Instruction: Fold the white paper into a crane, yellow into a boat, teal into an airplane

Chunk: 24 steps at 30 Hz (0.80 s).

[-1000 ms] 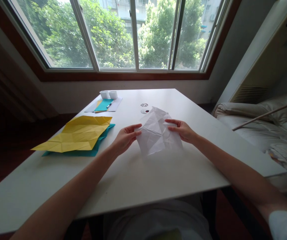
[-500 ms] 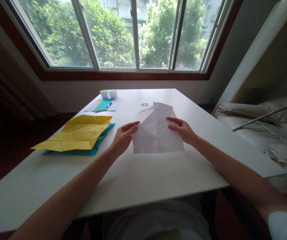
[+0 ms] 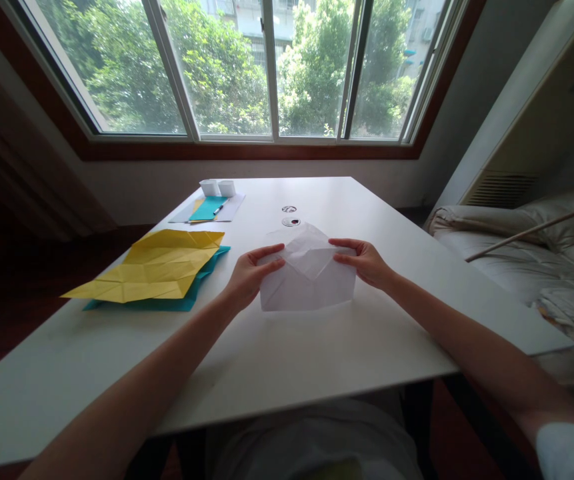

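A creased sheet of white paper (image 3: 309, 287) is held up over the table between my two hands, its upper part folded in to a diamond-like point. My left hand (image 3: 251, 272) pinches its left edge between thumb and fingers. On the opposite side, my right hand (image 3: 364, 261) grips the right edge the same way, the thumb on the near face. The fingertips behind the paper are partly hidden. Just beyond it, two small round dark-and-white marks or stickers (image 3: 291, 221) show on the tabletop.
Creased yellow paper (image 3: 157, 267) lies over teal paper (image 3: 201, 287) left of my left hand. Farther back are a small teal sheet (image 3: 208, 208), a pen (image 3: 219, 209) and small white boxes (image 3: 225, 189) on the white table (image 3: 287, 360). A padded couch (image 3: 507, 247) stands right.
Both hands still hold the white paper. Its upper part has come down and folded inward, so the sheet looks shorter. A second round mark behind it is now uncovered.
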Tool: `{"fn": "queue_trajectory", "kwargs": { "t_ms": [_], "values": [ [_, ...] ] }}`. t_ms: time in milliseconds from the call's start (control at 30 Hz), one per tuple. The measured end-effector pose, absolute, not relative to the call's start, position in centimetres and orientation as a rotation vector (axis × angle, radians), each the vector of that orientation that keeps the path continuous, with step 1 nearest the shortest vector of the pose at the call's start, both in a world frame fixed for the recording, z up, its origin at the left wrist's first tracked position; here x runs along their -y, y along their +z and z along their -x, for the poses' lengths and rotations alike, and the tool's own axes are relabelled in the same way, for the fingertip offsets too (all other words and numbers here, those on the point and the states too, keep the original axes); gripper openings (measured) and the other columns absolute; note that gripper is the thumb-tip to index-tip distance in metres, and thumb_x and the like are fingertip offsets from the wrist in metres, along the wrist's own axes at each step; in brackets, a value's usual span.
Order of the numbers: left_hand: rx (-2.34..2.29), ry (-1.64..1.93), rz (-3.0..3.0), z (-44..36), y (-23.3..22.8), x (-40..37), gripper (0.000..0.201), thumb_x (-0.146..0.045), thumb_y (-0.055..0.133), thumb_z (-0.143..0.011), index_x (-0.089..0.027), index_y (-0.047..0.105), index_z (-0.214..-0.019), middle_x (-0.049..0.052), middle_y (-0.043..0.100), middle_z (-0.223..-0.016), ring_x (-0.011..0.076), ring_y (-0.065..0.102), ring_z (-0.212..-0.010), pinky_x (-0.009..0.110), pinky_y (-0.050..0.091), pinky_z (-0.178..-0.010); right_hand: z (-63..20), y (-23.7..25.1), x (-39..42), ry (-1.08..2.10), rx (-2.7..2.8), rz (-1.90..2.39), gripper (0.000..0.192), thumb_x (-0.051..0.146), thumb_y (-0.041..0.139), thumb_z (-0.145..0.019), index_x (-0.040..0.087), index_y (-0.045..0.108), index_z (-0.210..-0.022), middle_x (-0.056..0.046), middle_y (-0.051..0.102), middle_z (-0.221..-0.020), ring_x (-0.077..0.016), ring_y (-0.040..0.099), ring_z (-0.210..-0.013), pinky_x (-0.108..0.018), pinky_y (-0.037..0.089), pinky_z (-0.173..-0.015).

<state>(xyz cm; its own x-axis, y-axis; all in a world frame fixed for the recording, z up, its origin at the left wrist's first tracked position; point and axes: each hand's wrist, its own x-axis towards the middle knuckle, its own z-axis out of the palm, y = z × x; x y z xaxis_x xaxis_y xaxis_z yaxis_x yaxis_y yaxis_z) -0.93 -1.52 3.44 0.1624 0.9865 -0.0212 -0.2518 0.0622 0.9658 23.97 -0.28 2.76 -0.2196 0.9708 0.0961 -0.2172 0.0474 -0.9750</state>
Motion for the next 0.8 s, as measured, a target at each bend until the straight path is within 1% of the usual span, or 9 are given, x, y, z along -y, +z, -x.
{"fn": "queue_trajectory", "kwargs": {
  "t_ms": [167,267,467,600,667,700,733,800],
  "values": [
    [-0.891,1.205,-1.040,0.8,3.5,1.5,0.048,-0.022,0.080,-0.055,-0.016,0.068,-0.101,0.007,0.070,-0.084,0.0154,0.062,-0.068,0.028,0.051,-0.064,-24.0,2.8,0.2,1.402,1.236,0.894,0.040,0.025,0.080,-0.054,0.020,0.070,-0.092,-0.002,0.070,-0.080,-0.0137,0.062,-0.070,-0.030,0.050,-0.069],
    [-0.901,1.197,-1.041,0.7,3.5,1.5,0.045,-0.023,0.080,-0.056,-0.015,0.068,-0.098,0.007,0.070,-0.081,0.0150,0.062,-0.066,0.026,0.050,-0.062,-23.9,2.7,0.1,1.386,1.249,0.901,0.039,0.026,0.079,-0.054,0.021,0.070,-0.091,-0.002,0.070,-0.080,-0.0141,0.062,-0.070,-0.030,0.050,-0.069],
    [-0.961,1.242,-1.071,0.3,3.4,1.7,0.037,-0.027,0.080,-0.054,-0.015,0.071,-0.088,0.005,0.069,-0.074,0.0148,0.061,-0.064,0.025,0.048,-0.059,-23.3,2.2,0.3,1.342,1.258,0.920,0.028,0.028,0.078,-0.056,0.022,0.071,-0.082,0.001,0.068,-0.072,-0.0121,0.060,-0.065,-0.026,0.049,-0.062],
    [-0.949,1.254,-1.040,-0.1,3.5,1.9,0.036,-0.028,0.081,-0.052,-0.016,0.071,-0.085,0.004,0.069,-0.074,0.0146,0.060,-0.064,0.026,0.048,-0.059,-22.7,1.6,0.4,1.336,1.268,0.923,0.026,0.033,0.076,-0.058,0.023,0.070,-0.082,0.001,0.066,-0.072,-0.0122,0.058,-0.064,-0.028,0.048,-0.065],
    [-0.946,1.244,-1.013,-0.3,3.6,2.0,0.036,-0.028,0.081,-0.051,-0.016,0.070,-0.083,0.003,0.068,-0.072,0.0147,0.060,-0.063,0.026,0.047,-0.059,-22.4,1.3,0.3,1.268,1.318,0.930,0.027,0.037,0.075,-0.060,0.024,0.070,-0.083,0.000,0.065,-0.080,-0.0144,0.059,-0.073,-0.031,0.048,-0.070],
    [-0.944,1.239,-1.001,-0.3,3.6,2.0,0.035,-0.028,0.081,-0.051,-0.016,0.070,-0.082,0.003,0.068,-0.070,0.0145,0.059,-0.062,0.026,0.047,-0.058,-22.3,1.2,0.4,1.192,1.349,0.945,0.027,0.039,0.074,-0.061,0.024,0.070,-0.082,-0.002,0.063,-0.087,-0.0165,0.058,-0.082,-0.032,0.048,-0.073],
    [-0.942,1.235,-0.992,-0.4,3.6,2.0,0.034,-0.029,0.081,-0.051,-0.017,0.070,-0.082,0.002,0.067,-0.069,0.0142,0.059,-0.061,0.026,0.047,-0.057,-22.2,1.2,0.4,1.095,1.378,0.968,0.027,0.041,0.074,-0.061,0.025,0.070,-0.082,-0.003,0.060,-0.097,-0.0189,0.055,-0.093,-0.033,0.047,-0.077],
    [-0.931,1.225,-0.988,-0.5,3.5,1.9,0.032,-0.029,0.081,-0.052,-0.017,0.070,-0.080,0.002,0.066,-0.067,0.0134,0.058,-0.060,0.025,0.045,-0.056,-22.1,1.2,0.4,0.867,1.436,1.029,0.027,0.044,0.073,-0.061,0.026,0.071,-0.081,-0.006,0.049,-0.116,-0.0231,0.045,-0.112,-0.036,0.045,-0.083]
  ]
}}
